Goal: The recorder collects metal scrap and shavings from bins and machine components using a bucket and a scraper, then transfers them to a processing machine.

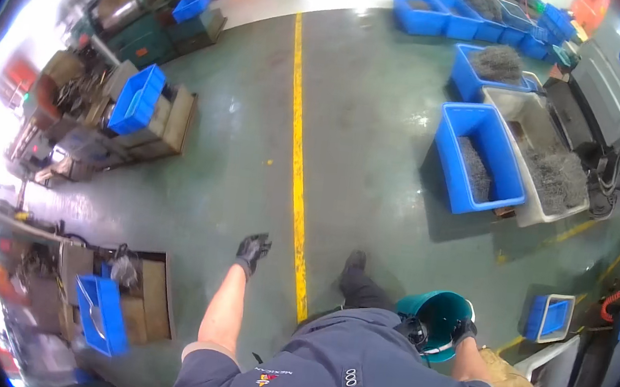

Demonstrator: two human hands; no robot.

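Note:
My left hand [253, 253], in a dark glove, hangs out over the floor left of the yellow line. Its fingers are loosely apart and hold nothing. At my right side is a green bucket [419, 305] with its mouth tilted up toward me. My right hand [465, 332], also gloved, is closed at the bucket's right rim. Whether it grips the rim or the handle I cannot tell. Inside the bucket lies something dark and cable-like, too small to name. One dark shoe [356, 259] shows ahead of my body.
A yellow line [298, 154] runs along the green floor. On the right stand a blue bin [449, 144] and a grey-white bin [537, 213], both with tangled wire-like metal. Machines with a blue crate [137, 101] and a blue tray [101, 315] line the left. A small crate [538, 319] sits near the bucket.

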